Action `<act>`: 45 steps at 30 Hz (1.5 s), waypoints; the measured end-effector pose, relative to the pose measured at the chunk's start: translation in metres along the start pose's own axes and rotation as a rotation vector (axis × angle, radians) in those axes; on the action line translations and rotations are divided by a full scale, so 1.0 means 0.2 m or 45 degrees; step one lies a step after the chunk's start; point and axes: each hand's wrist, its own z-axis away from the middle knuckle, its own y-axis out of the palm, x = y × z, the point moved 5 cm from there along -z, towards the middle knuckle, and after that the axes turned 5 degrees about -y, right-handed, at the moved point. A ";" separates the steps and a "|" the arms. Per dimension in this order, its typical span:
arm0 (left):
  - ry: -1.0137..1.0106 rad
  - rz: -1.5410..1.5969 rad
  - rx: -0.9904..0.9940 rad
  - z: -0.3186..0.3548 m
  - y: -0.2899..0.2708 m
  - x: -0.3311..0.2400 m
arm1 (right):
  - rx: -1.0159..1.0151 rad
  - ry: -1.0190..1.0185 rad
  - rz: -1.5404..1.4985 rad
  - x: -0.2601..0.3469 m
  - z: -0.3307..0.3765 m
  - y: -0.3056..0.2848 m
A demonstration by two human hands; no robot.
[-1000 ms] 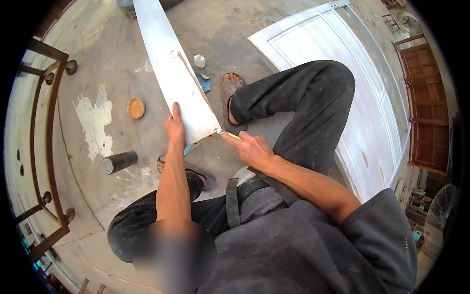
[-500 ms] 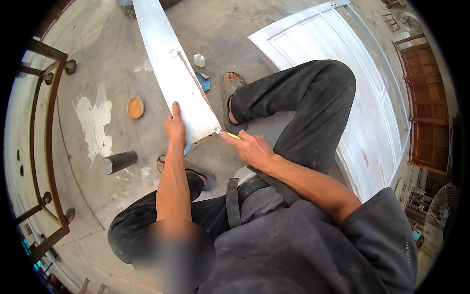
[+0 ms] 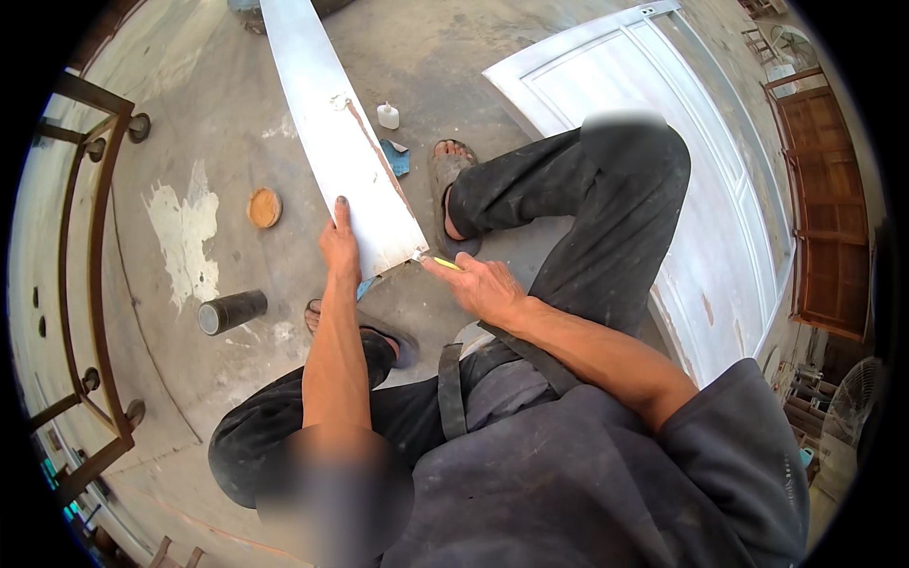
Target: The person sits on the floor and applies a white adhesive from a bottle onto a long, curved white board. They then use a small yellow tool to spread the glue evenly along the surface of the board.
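Note:
A long white board (image 3: 346, 142) runs from the far left down toward me, with a worn brown strip along its right edge. My left hand (image 3: 339, 248) is closed round the board's left edge near its close end, thumb on the top face. In the closed fingers of my right hand (image 3: 488, 287) is a slim tool with a yellow handle (image 3: 447, 264). The tool's pale tip is at the board's near right corner; its exact shape is too small to tell.
On the floor left of the board are a round tub of orange paste (image 3: 264, 207) and a dark cylinder (image 3: 232, 312). A small white bottle (image 3: 388, 115) and blue sandpaper (image 3: 396, 158) lie to its right. A white panelled door (image 3: 606, 85) lies at right, a wheeled frame (image 3: 115, 284) at left.
The tool's tip and my right hand have shifted very slightly left along the board's near corner. My left hand keeps its hold on the board.

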 end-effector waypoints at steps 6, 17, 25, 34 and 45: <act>0.010 0.020 -0.010 0.01 0.01 0.01 | -0.052 -0.042 0.021 0.01 -0.01 0.03; 0.026 0.016 -0.001 0.00 0.00 0.01 | 0.007 -0.045 0.016 0.00 0.01 0.02; 0.021 -0.028 -0.041 0.04 -0.01 -0.02 | 0.031 -0.038 -0.010 0.03 -0.02 0.03; 0.013 -0.062 -0.019 0.01 0.01 -0.03 | -0.006 0.143 -0.055 0.01 0.02 0.04; 0.051 -0.032 -0.083 -0.04 0.00 0.03 | 0.006 0.166 -0.040 0.03 0.01 0.03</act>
